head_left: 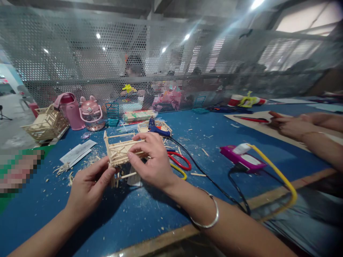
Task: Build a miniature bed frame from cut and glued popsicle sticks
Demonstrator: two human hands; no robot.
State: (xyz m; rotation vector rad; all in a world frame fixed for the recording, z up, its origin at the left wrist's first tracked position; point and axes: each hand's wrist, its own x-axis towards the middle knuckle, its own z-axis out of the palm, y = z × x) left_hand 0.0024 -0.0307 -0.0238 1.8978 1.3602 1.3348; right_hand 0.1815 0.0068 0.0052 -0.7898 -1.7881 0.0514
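Two hands steady a small stick-built wooden model (pixel 122 151) above the blue bench (pixel 120 214), left of its middle and toward the near edge. The left hand (pixel 89 185) pinches a lower corner post between thumb and fingers; the right hand (pixel 154 160), a silver bangle (pixel 217 214) on its wrist, curls thumb and bent fingers over the opposite end. Too firm a squeeze could snap the slender sticks or crack a joint, since the frame looks delicate. Behind the right hand, a blue glue gun (pixel 159 130) could scorch a knuckle if hot, and its thin black cord, trailing toward the near edge, could catch a forearm and drag the tool. Pale, matte sticks make up the model, its side crossed by diagonal braces. Crumbly wood shavings (pixel 63 167) and flat white paper slips (pixel 77 152) litter the bench's left half, nearer than a second wooden model (pixel 44 123) at the far left corner. Beside that stand a pink tumbler (pixel 71 112) and a rounded clear bottle (pixel 92 116) with an eared lid. At right, a glossy purple power strip (pixel 230 156) lies toward the near edge, a co-worker's hands (pixel 291 125) beyond it
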